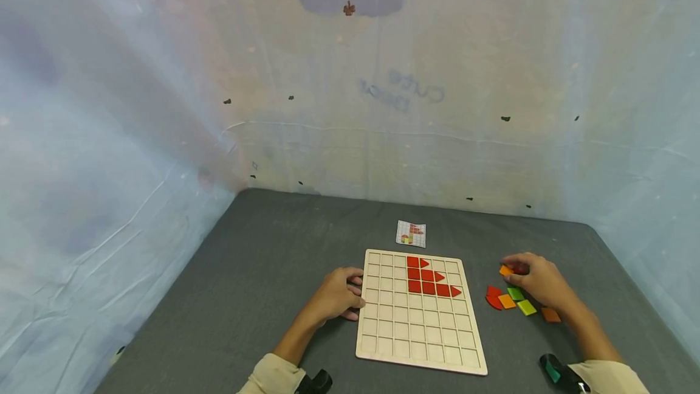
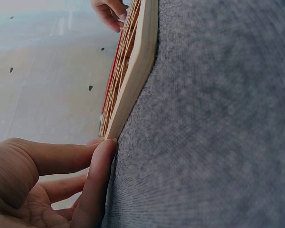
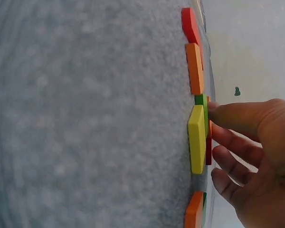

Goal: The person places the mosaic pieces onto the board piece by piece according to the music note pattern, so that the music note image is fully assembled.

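Wooden gridded board [image 1: 418, 321], edge pinched by left hand [image 1: 335, 294], with flat orange tile [image 1: 505, 270] pinched by right hand [image 1: 540, 279]

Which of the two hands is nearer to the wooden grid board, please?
Left: the left hand touches the left edge of the wooden grid board, while the right hand is apart from it, beyond its right edge.

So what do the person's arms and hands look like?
The left hand and right hand wear no gloves. The pale beige cloth left sleeve has a black rounded device beside it; the matching right sleeve's black device has a green patch.
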